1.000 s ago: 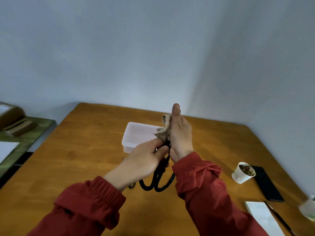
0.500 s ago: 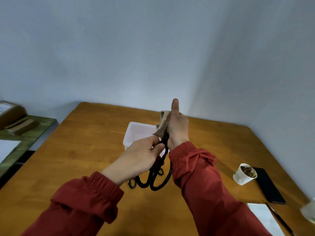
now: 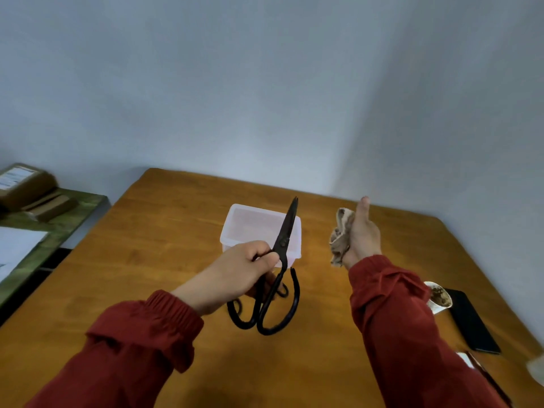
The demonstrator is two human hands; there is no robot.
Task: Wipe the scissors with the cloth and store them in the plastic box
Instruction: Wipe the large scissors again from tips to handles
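Cloth, bunched in right hand, has parted from scissors gripped by left hand; wiping looks done, plastic box next.

Scissors before box, cloth right

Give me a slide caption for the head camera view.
Left hand holds black scissors point-up near the plastic box; right hand grips the cloth alongside.

Left of box: bare table up to the far edge.
Over box: scissors in the left grip slant across its right side.
Middle: open gap between scissors and cloth in the right grip.
Right edge: cup and phone just beside each other.
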